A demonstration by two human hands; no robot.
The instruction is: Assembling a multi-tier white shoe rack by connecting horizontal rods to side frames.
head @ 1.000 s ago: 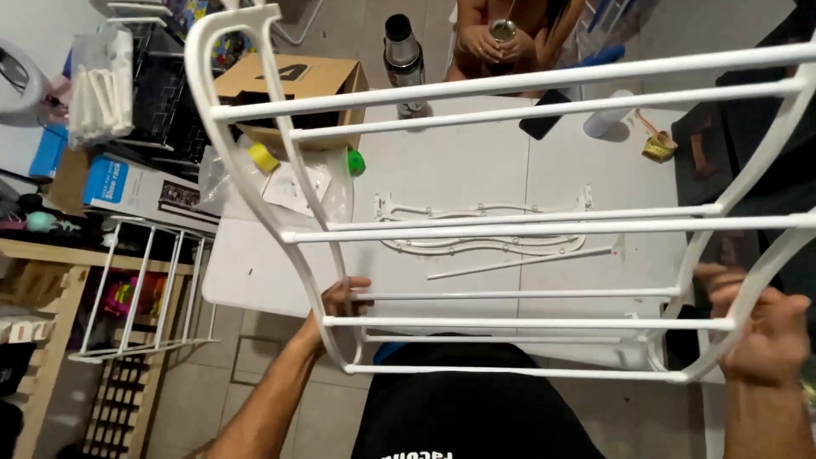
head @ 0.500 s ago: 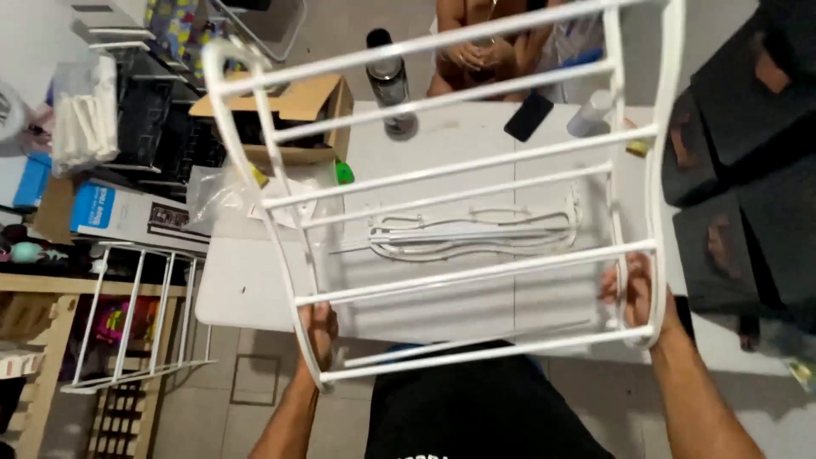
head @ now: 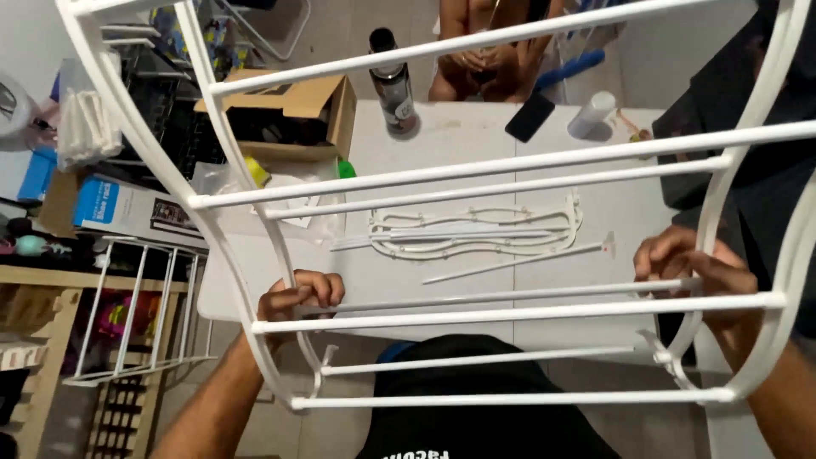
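Above the white table (head: 476,161), left hand (head: 299,297) and right hand (head: 690,265) each grip the white wire rack (head: 510,310), arms raised.

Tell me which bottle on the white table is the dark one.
The tall dark bottle beside the open cardboard box; the other, a white plastic bottle, stands farther right.

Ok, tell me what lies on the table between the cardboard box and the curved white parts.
In the head view, a clear plastic bag lies between the cardboard box and the curved white parts on the table.
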